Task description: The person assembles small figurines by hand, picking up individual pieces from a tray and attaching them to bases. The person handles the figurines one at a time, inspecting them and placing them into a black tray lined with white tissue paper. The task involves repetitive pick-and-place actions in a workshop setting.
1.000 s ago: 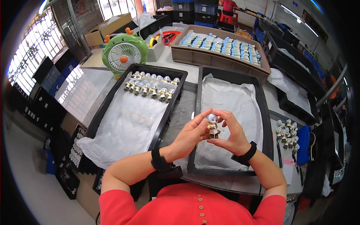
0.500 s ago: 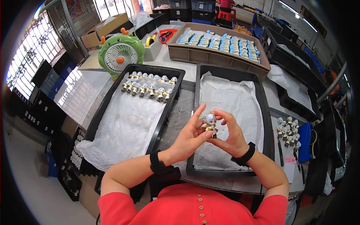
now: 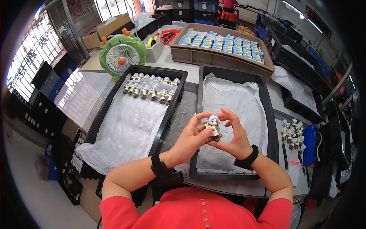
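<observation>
A small figurine point(image 3: 214, 128) with pale silver hair, a whitish outfit and a dark base is held up between both of my hands. My left hand point(image 3: 192, 135) pinches its side with thumb and fingers. From the other side my right hand point(image 3: 237, 139) curls round it, thumb near the base and fingertips by the head. Behind and below the hands lies a black tray point(image 3: 270, 126) lined with white paper. To the left, another black paper-lined tray point(image 3: 110, 114) carries rows of similar figurines point(image 3: 154, 92) at its far end.
A green fan point(image 3: 122, 57) stands behind the left tray. Beyond the trays, a brown bin point(image 3: 213, 57) holds many blue-and-white pieces. On the right, a cluster of figurines point(image 3: 292, 133) lies beside a blue pouch point(image 3: 310, 143), with pens point(image 3: 285, 154) and a pink-topped slip point(image 3: 294, 168) nearby.
The figurine has been turned between my fingers, from an angled view to facing front. My left fingers have folded in closer round it; both arms stay nearly where they were.
</observation>
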A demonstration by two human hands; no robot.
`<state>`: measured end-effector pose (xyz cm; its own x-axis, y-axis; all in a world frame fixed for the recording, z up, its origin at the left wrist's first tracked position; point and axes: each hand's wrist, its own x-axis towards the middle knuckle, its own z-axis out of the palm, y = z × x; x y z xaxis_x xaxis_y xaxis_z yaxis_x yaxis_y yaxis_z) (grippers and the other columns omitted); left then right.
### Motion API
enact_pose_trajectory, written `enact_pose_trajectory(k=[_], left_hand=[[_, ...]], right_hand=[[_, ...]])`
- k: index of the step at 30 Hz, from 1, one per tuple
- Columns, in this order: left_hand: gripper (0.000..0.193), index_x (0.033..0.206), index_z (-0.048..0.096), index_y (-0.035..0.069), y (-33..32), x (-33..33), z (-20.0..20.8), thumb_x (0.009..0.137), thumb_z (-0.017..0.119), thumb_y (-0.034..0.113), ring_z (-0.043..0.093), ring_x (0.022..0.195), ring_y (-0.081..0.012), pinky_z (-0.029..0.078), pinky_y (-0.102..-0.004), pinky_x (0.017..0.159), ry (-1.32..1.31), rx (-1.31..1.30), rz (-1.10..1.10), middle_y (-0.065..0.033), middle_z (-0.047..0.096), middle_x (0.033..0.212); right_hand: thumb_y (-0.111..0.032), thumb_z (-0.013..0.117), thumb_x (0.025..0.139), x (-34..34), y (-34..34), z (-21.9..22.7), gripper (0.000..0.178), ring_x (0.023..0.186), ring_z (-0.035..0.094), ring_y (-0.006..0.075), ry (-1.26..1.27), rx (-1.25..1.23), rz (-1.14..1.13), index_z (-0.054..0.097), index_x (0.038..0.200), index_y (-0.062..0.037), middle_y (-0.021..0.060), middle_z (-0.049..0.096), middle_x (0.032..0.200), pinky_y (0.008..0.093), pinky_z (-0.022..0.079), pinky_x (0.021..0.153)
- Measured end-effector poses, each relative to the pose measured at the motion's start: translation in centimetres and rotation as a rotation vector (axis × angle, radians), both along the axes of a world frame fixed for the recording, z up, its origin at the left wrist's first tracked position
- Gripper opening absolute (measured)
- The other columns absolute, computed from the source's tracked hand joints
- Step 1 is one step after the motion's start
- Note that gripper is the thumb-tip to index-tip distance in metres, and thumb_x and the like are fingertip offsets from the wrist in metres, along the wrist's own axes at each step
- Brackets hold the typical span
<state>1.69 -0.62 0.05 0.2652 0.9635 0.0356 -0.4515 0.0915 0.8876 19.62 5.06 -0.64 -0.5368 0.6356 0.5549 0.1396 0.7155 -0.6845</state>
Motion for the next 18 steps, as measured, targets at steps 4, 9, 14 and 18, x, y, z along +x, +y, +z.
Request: enact_pose_trajectory(k=[4,9,14,18], left_hand=[[0.044,0.134,0.026,0.008,0.02,-0.06,0.07,0.097,0.046,0.021,0.059,0.105,-0.0222,0.048,-0.0338,0.089,-0.116,-0.021,-0.021,-0.012,0.053,0.115],[0.043,0.135,0.028,0.008,0.06,-0.12,-0.13,0.099,0.041,0.026,0.056,0.11,-0.0276,0.046,-0.0375,0.092,-0.101,-0.002,-0.03,-0.0135,0.048,0.125],[0.042,0.135,0.028,0.008,0.1,-0.12,-0.25,0.099,0.041,0.023,0.057,0.109,-0.0251,0.046,-0.0357,0.092,-0.126,-0.015,-0.026,-0.0122,0.05,0.122],[0.043,0.136,0.027,0.008,0.15,-0.12,-0.35,0.099,0.042,0.023,0.057,0.108,-0.0229,0.046,-0.0346,0.092,-0.141,-0.013,-0.018,-0.0115,0.05,0.121]], right_hand=[[-0.017,0.083,0.061,0.1,0.04,-0.06,0.092,0.104,0.051,0.0184,0.003,-0.042,0.007,0.032,0.137,-0.0106,0.0059,0.054,0.118,0.0336,0.042,0.085],[-0.015,0.083,0.061,0.29,0.15,-0.06,0.095,0.109,0.048,0.0167,0.002,-0.124,0.043,0.029,0.139,-0.0108,0.0062,0.051,0.12,0.0317,0.038,0.087],[-0.019,0.082,0.063,0.1,0.27,-0.34,0.091,0.105,0.052,0.017,0.032,-0.157,0.056,0.031,0.138,-0.0093,0.0061,0.053,0.12,0.0326,0.041,0.086],[-0.018,0.081,0.064,0.1,0.35,-0.4,0.091,0.108,0.051,0.017,0.053,-0.218,0.079,0.03,0.139,-0.0099,0.0062,0.053,0.121,0.0331,0.04,0.087]])
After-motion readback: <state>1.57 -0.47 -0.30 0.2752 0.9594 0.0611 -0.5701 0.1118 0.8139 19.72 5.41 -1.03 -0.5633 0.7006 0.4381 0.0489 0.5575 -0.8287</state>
